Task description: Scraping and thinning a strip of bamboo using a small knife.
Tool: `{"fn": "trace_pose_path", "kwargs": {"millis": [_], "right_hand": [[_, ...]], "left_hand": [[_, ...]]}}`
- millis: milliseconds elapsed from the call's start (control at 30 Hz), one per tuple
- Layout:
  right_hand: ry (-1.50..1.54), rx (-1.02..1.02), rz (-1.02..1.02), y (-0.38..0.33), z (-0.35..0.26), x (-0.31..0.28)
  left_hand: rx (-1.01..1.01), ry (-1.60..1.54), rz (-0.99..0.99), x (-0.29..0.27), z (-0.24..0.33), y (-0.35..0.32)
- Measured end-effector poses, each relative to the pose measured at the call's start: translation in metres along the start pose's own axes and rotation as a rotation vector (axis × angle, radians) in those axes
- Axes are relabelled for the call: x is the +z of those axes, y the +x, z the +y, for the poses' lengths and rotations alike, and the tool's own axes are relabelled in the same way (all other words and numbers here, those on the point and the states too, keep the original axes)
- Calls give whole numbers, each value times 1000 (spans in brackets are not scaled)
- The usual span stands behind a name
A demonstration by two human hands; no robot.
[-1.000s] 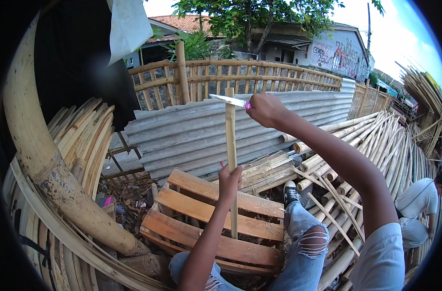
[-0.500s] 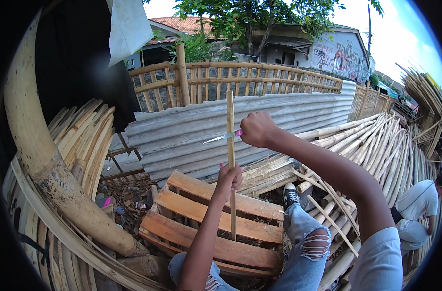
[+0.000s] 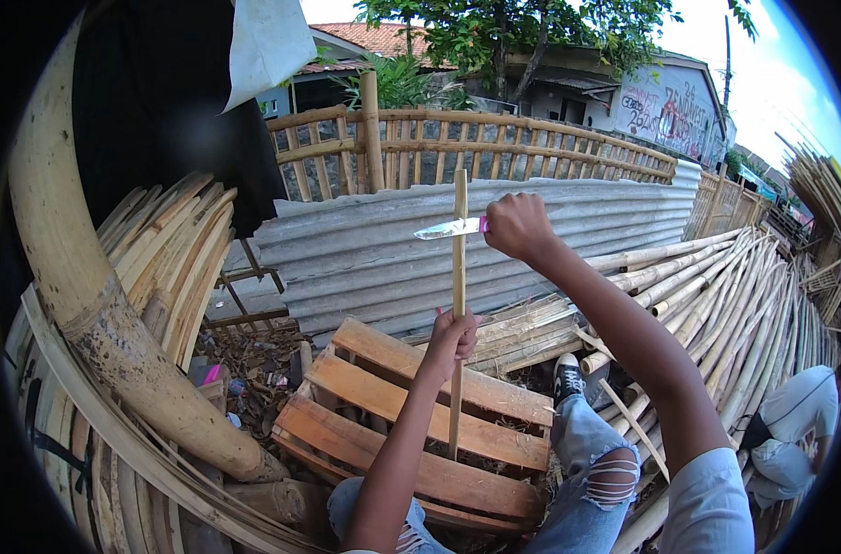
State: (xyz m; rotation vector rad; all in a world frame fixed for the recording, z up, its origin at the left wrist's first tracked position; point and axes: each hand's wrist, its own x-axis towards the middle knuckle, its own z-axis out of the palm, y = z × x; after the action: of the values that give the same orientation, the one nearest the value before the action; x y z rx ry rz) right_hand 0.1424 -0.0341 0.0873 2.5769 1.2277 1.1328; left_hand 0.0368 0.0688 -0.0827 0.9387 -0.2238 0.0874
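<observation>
On the wooden pallet (image 3: 411, 420) just in front of our knees, we stand a thin bamboo strip (image 3: 458, 277) upright, its lower end resting between the slats. Our left hand (image 3: 453, 334) is closed around the strip about midway up, thumb side uppermost. Above it, our right hand (image 3: 517, 224) is wrapped tight round the pink handle of a knife (image 3: 450, 228), whose blade lies across the strip near its top, pointing to our left. The blade sits directly over the left fist, so if it runs down faster than we expect, we judge it could reach those knuckles. The strip is slender and braced only at its foot; it may skid on the slat or bow sideways under pressure. Beyond the pallet lie a corrugated metal sheet (image 3: 365, 249), heaped bamboo poles (image 3: 716, 286) and a bamboo fence (image 3: 494, 148). A crouching person (image 3: 794, 425) to our right is well apart.
</observation>
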Motion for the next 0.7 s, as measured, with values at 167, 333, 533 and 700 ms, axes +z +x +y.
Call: {"fn": "trace_pose_path", "kwargs": {"millis": [167,333,533,700], "right_hand": [[7,-115,-52,3,-15,-6],[56,255,168,36,47,-29],[537,384,11,-7,34,-21],[646,163,-92,-34,8,-22]], "left_hand": [[23,-4,8,-8,7,-9],[8,3,-3,14,-1,-15],[11,22,32,7,4,-12],[117,205,324,14,5,-13]]}}
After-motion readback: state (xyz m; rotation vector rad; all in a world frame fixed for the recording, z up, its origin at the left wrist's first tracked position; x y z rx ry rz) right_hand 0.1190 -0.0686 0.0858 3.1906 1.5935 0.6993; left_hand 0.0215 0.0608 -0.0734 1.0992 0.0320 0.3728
